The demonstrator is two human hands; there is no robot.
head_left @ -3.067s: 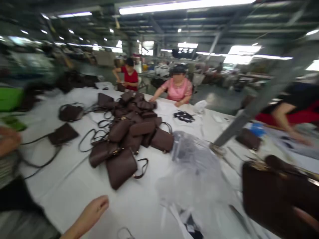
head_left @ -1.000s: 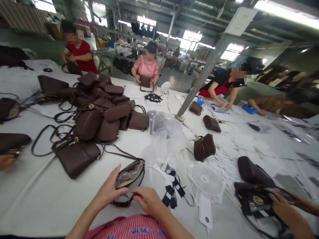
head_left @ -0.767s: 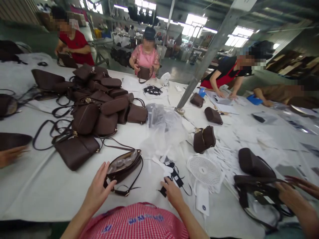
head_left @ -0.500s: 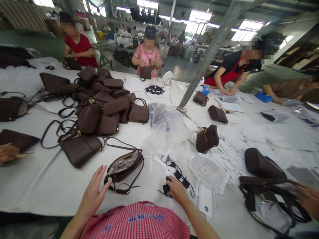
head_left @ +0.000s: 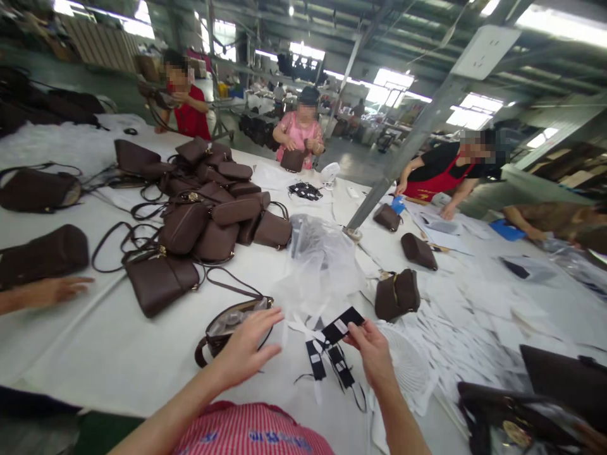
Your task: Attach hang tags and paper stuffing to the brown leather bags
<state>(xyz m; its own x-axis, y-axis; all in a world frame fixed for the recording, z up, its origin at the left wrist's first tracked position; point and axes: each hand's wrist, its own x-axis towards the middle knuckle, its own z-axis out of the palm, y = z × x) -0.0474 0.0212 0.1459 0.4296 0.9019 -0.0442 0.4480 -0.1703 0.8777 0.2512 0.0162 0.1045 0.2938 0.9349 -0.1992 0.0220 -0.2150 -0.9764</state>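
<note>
Right hand [head_left: 372, 347] pinches a black tag [head_left: 340, 327] between thumb and fingers, left hand [head_left: 246, 346] empty, fingers spread, before an open brown bag [head_left: 217, 342], more tags [head_left: 341, 366] nearby.

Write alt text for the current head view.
A person's right hand holds a black tag over a white table; the left hand is spread, partly hiding an open brown bag. Ahead lies a pile of brown bags, with co-workers around the table.
</note>
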